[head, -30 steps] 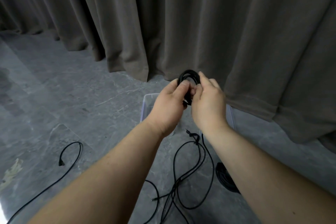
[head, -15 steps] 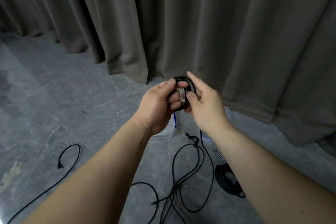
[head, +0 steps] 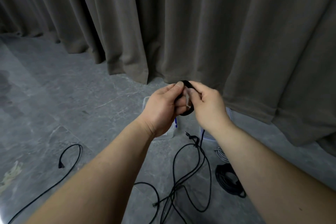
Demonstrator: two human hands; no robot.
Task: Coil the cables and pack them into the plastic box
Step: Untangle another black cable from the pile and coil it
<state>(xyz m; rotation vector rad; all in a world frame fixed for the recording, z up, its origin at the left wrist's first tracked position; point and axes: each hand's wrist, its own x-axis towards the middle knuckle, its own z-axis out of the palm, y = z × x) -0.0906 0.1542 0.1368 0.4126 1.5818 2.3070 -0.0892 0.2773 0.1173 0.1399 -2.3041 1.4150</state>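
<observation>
Two bare hands meet near the middle of the view and hold one small black cable coil (head: 187, 96) between them. The left hand (head: 163, 107) pinches the top of the coil with its thumb, and its other fingers curl around the ring. The right hand (head: 209, 105) grips the right side of the coil with bent fingers. The coil is up in the air, above the plastic box (head: 145, 102).

The box sits on the grey floor (head: 72, 105), right under the hands (most of it is hidden by them). Only its clear left corner at about 9 o'clock from the hands and a bit of its near wall show. What is inside it cannot be seen.

At 6 o'clock from the hands, a loose black cable (head: 190, 178) lies in messy loops on the floor. At 5 o'clock from the hands, just beside those loops, a second black coil (head: 227, 180) lies flat, partly under the right arm. A little white cable (head: 222, 154) lies between that coil and the box. Far off at 8 o'clock, another long black cable (head: 72, 158) bends in a hook shape and runs to the bottom left corner.

A big brown curtain (head: 200, 23) hangs behind everything, from 9 o'clock over to 3 o'clock, and its bottom edge touches the floor.
</observation>
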